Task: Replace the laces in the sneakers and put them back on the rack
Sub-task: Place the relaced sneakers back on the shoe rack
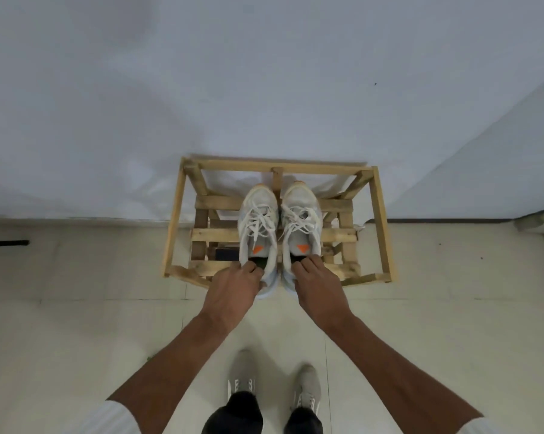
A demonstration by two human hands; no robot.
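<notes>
Two white sneakers with white laces and orange tongue tabs sit side by side in a wooden rack [173, 220], toes toward the wall. My left hand [236, 283] grips the heel collar of the left sneaker [258, 223], fingers curled into its opening. In the same way my right hand [316, 283] grips the heel collar of the right sneaker [302, 220]. The heels stick out a little past the rack's front slat, partly hidden under my hands.
The rack stands on a pale tiled floor against a white wall [264, 89]. A small dark object [227, 254] lies low inside the rack at the left. My own feet in grey shoes [242, 374] stand just in front.
</notes>
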